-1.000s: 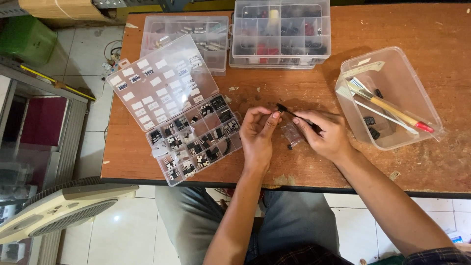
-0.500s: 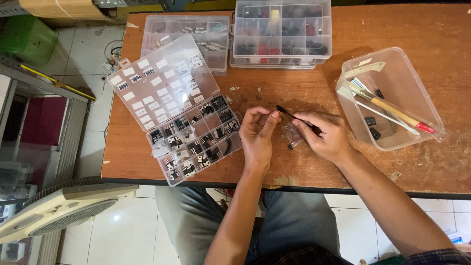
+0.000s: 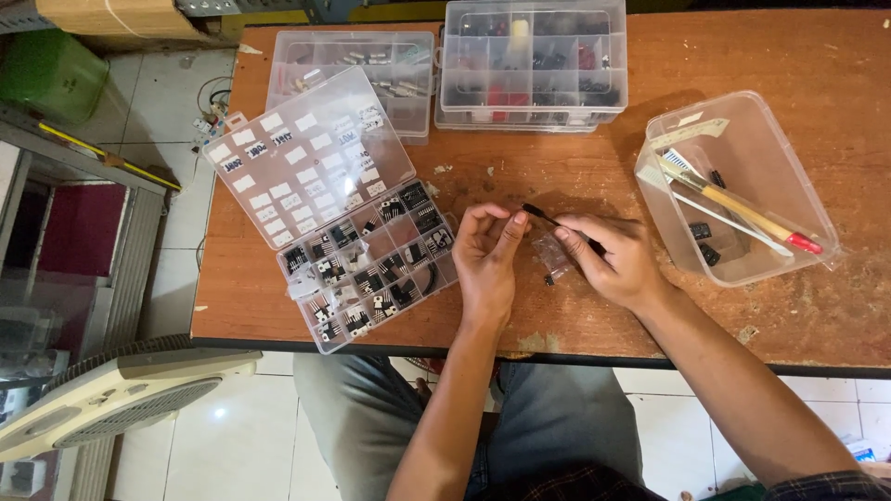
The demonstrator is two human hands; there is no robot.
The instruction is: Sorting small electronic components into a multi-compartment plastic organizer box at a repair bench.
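My right hand [image 3: 617, 260] grips black tweezers [image 3: 543, 216] whose tips point left toward my left hand [image 3: 487, 255]. The left hand's thumb and fingers are pinched together right at the tweezer tips; whatever is between them is too small to make out. A small clear plastic bag [image 3: 554, 255] with dark parts lies on the wooden table [image 3: 817, 315] between both hands. Just left of my left hand sits an open clear compartment box [image 3: 371, 269] filled with small black electronic components, its labelled lid [image 3: 311, 158] folded back.
Two more clear compartment boxes [image 3: 534, 60] stand at the table's far edge. A clear tub [image 3: 742, 190] at the right holds a brush, pencils and small parts. A white fan [image 3: 111, 394] stands on the floor at lower left, beside a shelf.
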